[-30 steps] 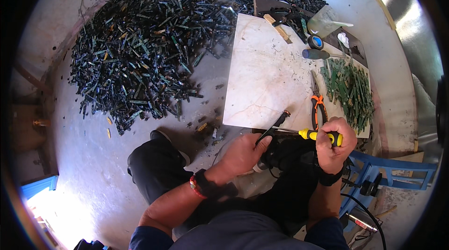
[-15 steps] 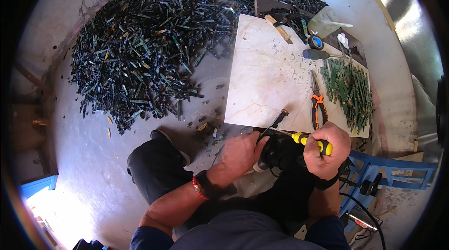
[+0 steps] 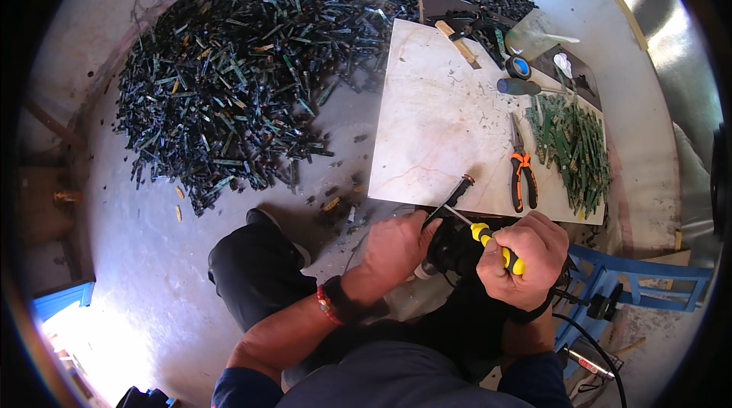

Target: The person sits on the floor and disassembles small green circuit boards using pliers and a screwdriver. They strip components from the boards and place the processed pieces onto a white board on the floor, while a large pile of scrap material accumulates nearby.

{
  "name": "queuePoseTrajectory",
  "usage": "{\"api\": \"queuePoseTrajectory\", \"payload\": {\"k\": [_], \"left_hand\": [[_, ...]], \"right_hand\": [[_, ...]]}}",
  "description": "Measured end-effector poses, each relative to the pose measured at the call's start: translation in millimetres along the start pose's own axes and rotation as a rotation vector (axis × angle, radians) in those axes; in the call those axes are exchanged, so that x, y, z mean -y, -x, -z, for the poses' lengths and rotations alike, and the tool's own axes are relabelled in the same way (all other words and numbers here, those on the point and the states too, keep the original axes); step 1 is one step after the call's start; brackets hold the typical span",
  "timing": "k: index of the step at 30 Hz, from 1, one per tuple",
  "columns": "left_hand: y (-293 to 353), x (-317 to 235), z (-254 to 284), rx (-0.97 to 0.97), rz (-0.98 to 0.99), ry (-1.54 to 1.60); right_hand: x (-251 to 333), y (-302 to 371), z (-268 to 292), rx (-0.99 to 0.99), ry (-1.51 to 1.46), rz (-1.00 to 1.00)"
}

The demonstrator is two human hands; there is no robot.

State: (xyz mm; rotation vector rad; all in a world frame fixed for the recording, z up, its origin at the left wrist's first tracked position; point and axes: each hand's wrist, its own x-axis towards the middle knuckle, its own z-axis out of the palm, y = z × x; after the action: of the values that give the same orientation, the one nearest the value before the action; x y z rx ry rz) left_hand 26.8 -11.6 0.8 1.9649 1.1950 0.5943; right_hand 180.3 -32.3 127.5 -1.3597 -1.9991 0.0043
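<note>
1. We see a dark stick-like piece point(image 3: 456, 193) held at the near edge of the pale slab point(image 3: 435, 118). Its long axis runs from lower left to upper right, the far end lying over the slab's edge and the near end buried in our left hand point(image 3: 396, 244).
2. Our left hand is closed round the lower end of that piece, fingers wrapped tight; we cannot tell how much of it lies inside the fist.
3. Our right hand point(image 3: 526, 259) is shut round the yellow-and-black handle of a screwdriver point(image 3: 488, 240). Its thin shaft points up and left, so the tip meets the dark piece from the right, just beside the left hand's knuckles.
4. The two hands are near each other; the right is the nearer to the slab's tools.
5. Further out, orange-handled pliers point(image 3: 522, 168) lie on the slab beside a pile of green strips point(image 3: 572, 145).
6. A large heap of dark sticks point(image 3: 252, 65) covers the floor to the left, well apart from both hands.
</note>
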Motion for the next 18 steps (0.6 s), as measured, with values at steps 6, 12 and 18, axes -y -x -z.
{"api": "queuePoseTrajectory", "payload": {"k": [6, 12, 18], "left_hand": [[1.1, 1.4, 5.1, -0.064, 0.012, 0.021], [4.5, 4.4, 10.4, -0.066, -0.030, -0.029], [5.5, 7.9, 4.5, -0.082, -0.044, -0.030]], "right_hand": [[3.8, -2.6, -1.3, -0.016, -0.020, 0.040], [7.9, 0.8, -2.4, -0.012, -0.003, 0.001], [9.6, 3.0, -4.0, 0.027, 0.007, -0.070]]}}
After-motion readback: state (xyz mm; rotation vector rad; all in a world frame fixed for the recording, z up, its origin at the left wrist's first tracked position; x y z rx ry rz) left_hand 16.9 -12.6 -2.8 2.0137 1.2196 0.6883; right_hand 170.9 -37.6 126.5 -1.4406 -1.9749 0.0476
